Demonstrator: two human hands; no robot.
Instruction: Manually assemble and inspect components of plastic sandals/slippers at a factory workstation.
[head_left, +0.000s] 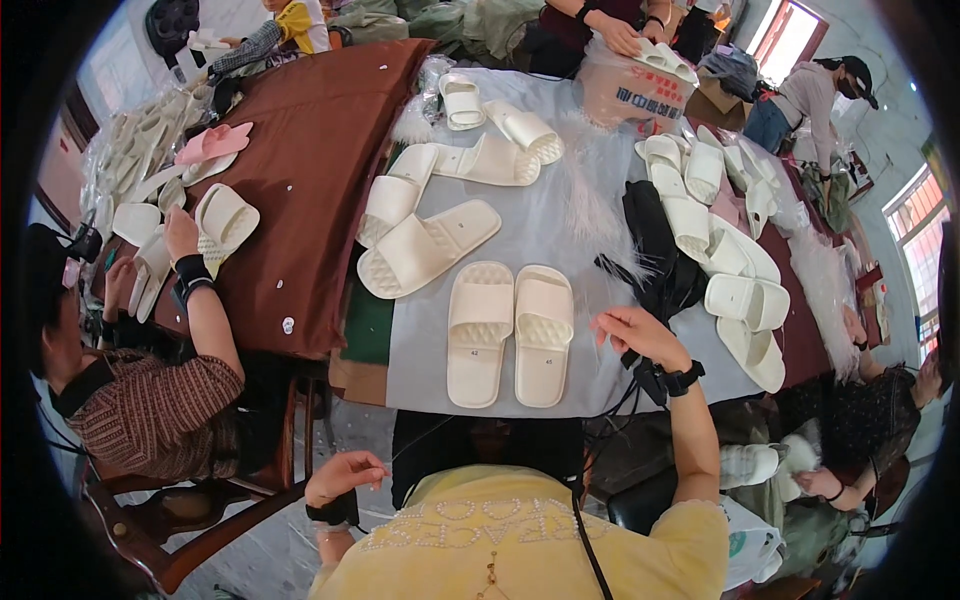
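A pair of cream slippers [481,334] stands side by side at the table's near edge, toes away from me. My right hand [640,335] hovers just right of the pair, fingers loosely bent and apart, with nothing visible in them. Below the table edge, near my lap, is my left hand [345,478], its fingers loosely curled with the tips apart. A thin line [420,441] runs beside its fingertips; whether it touches them I cannot tell. Further up the grey-covered table [430,350], several more cream slippers [432,248] lie loose.
A black bag or cloth [660,250] lies right of the pair, beside piled cream slippers [690,225]. Clear plastic bags [600,190] are on the table. On the left, a person handles slippers at a brown-covered table [300,190]. At the far side, hands [622,38] hold slippers over a printed bag.
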